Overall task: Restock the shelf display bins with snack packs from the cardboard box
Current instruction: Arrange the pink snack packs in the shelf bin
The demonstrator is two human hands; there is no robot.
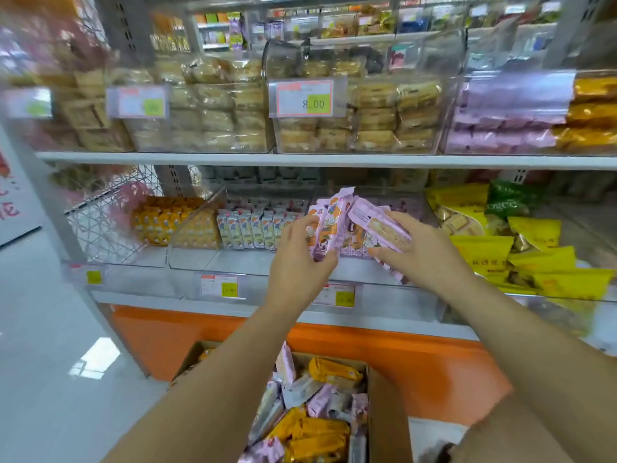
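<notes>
A: Above the front of the lower shelf, what do the hands have?

B: The left hand (pixel 300 262) curls its fingers round a fanned bunch of pink, orange-printed foil snack packs (pixel 325 222), which stand nearly upright. The right hand (pixel 424 252), just at its three o'clock, grips a second bunch of pink packs (pixel 377 225), tilted with their backs up. The two bunches touch in the middle.

A: Where do they belong?

B: My guess is the clear plastic display bin (pixel 240 262) under the hands. A few more pink packs seem to stand in it behind the fingers, though most of that spot is hidden. None of the held packs rests in the bin yet.

A: And around that?

B: At nine o'clock from the hands, a row of pale white-wrapped packs (pixel 253 228) stands upright at the back, with bare bin floor in front. I cannot tell whether it shares the pink packs' compartment. Farther towards nine o'clock are small orange packs (pixel 160 218). At three o'clock, large yellow bags (pixel 534 262) lie heaped.

A: How much is left?

B: Plenty, I judge. At six o'clock, the brown cardboard box (pixel 387 412) on the floor holds a deep jumble of pink, orange and pale packs. The rows at the back are filled and the fronts are not, so I would call it midway at best.
</notes>
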